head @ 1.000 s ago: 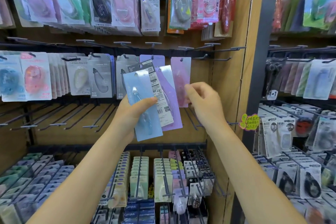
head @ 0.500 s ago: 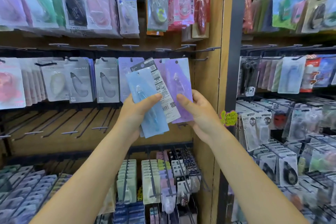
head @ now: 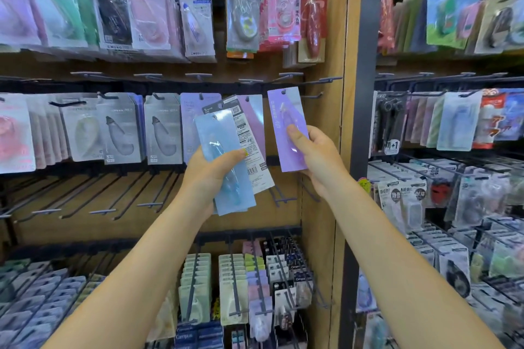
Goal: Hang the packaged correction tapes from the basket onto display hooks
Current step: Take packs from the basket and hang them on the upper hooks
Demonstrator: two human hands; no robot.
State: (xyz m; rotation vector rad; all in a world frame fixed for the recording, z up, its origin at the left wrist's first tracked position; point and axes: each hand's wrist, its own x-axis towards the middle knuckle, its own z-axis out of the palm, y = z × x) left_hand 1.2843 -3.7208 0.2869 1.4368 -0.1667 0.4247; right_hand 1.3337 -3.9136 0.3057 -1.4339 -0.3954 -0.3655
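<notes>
Left hand (head: 211,171) grips fanned blue packs (head: 224,161); right hand (head: 314,156) pinches purple pack (head: 289,127) beside bare hooks (head: 309,81).

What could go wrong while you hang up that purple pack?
The left hand holds a loose fan of packs by the thumb only, so one might slip out. The right hand grips the purple pack low down, so its little top hole could miss the thin hook.

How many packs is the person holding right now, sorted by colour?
Light blue packs, front of the left hand's stack: 1
Packs showing a printed barcode back, same stack: 1
Purple packs, right hand: 1
Total visible: 3 (more could be hidden within the stack)
</notes>
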